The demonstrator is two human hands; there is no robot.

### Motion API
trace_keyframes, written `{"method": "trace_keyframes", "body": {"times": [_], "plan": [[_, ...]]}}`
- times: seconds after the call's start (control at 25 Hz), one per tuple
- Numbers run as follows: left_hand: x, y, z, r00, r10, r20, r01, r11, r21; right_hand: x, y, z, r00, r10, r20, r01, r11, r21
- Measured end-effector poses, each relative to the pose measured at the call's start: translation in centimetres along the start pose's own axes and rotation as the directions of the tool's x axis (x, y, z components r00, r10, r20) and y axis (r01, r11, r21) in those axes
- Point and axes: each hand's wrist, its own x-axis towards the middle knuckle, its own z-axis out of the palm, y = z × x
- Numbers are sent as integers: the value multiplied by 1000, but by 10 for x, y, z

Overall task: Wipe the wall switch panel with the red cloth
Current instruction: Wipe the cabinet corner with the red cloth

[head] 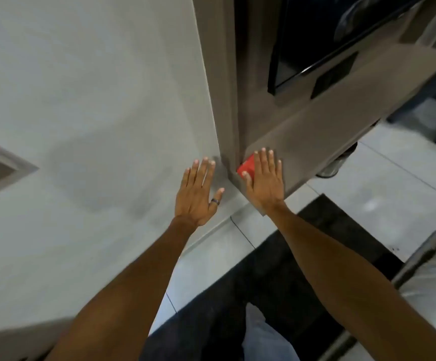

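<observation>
The red cloth [247, 166] lies under my right hand [264, 183], which presses it flat against the low end of a brown wall panel [316, 126]; only the cloth's left corner shows past my thumb and fingers. My left hand [198, 194] rests flat on the white wall [94, 100] just left of the corner, fingers spread and holding nothing, a dark ring on the thumb. A dark rectangular plate [334, 74], which looks like the switch panel, sits further along the brown panel, well beyond my right hand.
A black screen [316, 35] hangs on the brown panel past the dark plate. Below me are pale floor tiles [383, 204], a black mat [290, 256] and my legs. A white padded object with a metal edge [433, 282] stands at the lower right.
</observation>
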Motion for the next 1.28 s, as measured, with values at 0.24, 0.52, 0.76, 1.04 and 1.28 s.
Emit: {"method": "trace_keyframes", "body": {"times": [0.24,0.52,0.76,1.04,1.28], "plan": [[3,6,66,982,-117,151,117,993,8,46,22,59,982,-5,189,38,984,-172],[0,-2,74,979,-115,166,114,993,13,60,22,71,987,40,155,-5,976,-217],[-59,-8,37,990,-103,98,105,994,-15,6,3,60,980,83,180,-61,990,-128],[-142,-97,-103,964,-91,-252,88,996,-22,-98,-169,17,891,367,266,-362,223,905],[-235,-214,-252,750,-35,-661,95,994,54,-154,-408,-31,964,137,-228,204,168,964]]}}
